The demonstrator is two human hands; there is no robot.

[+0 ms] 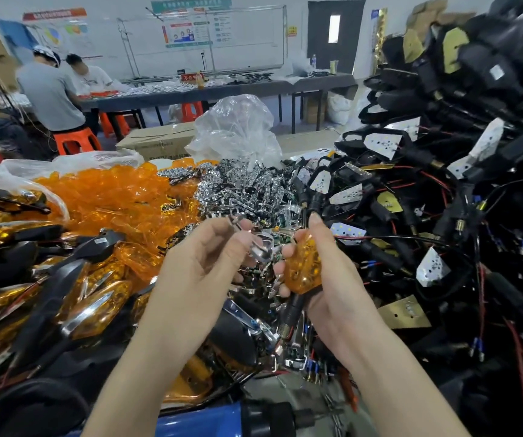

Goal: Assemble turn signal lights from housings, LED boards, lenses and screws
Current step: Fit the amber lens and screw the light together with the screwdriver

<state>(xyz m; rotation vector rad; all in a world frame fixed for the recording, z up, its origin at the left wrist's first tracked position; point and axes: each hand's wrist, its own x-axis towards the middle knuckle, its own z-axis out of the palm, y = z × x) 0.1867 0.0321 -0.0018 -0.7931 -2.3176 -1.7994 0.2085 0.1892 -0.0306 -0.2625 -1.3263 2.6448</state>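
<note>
Facing the heap of chrome reflectors [244,187], both hands are raised just in front of it in the head view. A turn signal light [302,266] with an amber lens is gripped in the right hand [332,279], fingers curled round its body, its black stem pointed down. A small shiny part [263,249], too blurred to identify, is pinched by the curled fingers of the left hand [203,257]. Loose amber lenses [112,197] are piled left of the heap; black housings [411,197] with white LED boards and wires are stacked to its right. A clear plastic bag [238,127] is seen behind it.
</note>
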